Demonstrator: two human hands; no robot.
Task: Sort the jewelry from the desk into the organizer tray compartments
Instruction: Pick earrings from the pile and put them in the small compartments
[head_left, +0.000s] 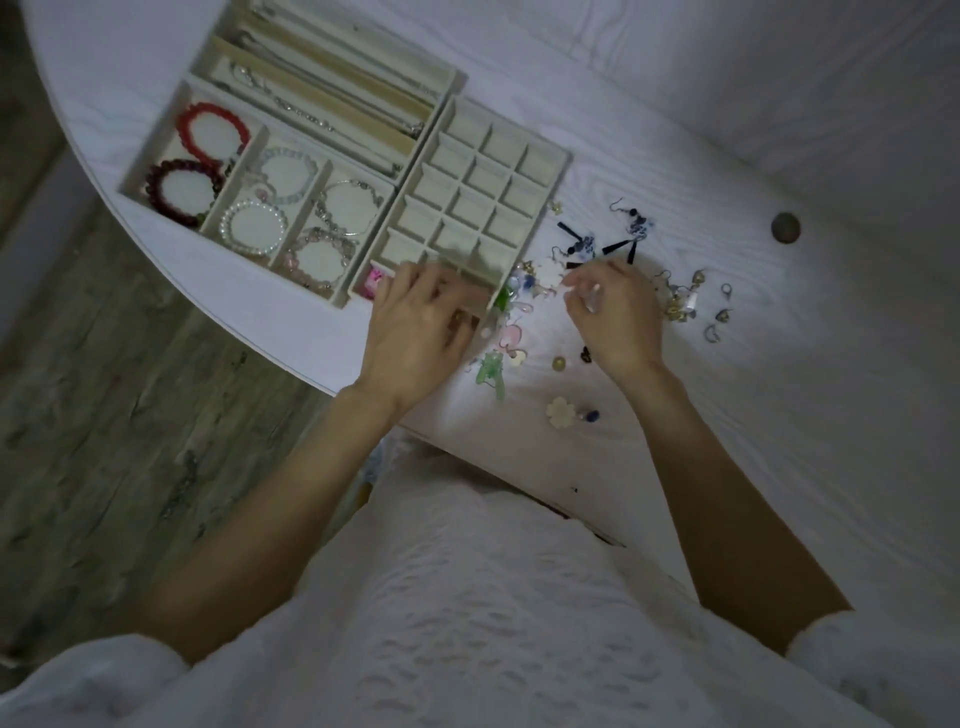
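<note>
**Earrings next, grid tray waiting**

We look down on a white surface (727, 156) with the trays at upper left and a scatter of loose earrings (597, 249) to their right. Bracelets already sit in the big-cell tray (156, 171), chains lie in the long-slot tray (447, 78), and the grid tray (563, 161) is almost all bare cells, with one pink piece (375, 283) in its near corner cell.

Our left hand (415, 332) rests over the grid tray's near edge, fingers curled down onto the rim; whether they hold anything we cannot tell, the hand covers it. Our right hand (613, 312) is in the scatter, its fingers drawn narrow together at the tips, seemingly pinching something small and pale, though the blur keeps us from naming it.

Here is the relation that counts, as we judge it: the pile lies right under and around the right hand, and the bare cells lie up and to the left of it, past the left hand. So the right hand is the nearer one to the earrings, the left the nearer one to the tray. The dark stick-shaped drops (618, 247) just beyond the right fingers lie slanted, and look long for a cell. More pieces, a green one (492, 371) and a pale flower (561, 410), lie close to us between the wrists.
</note>
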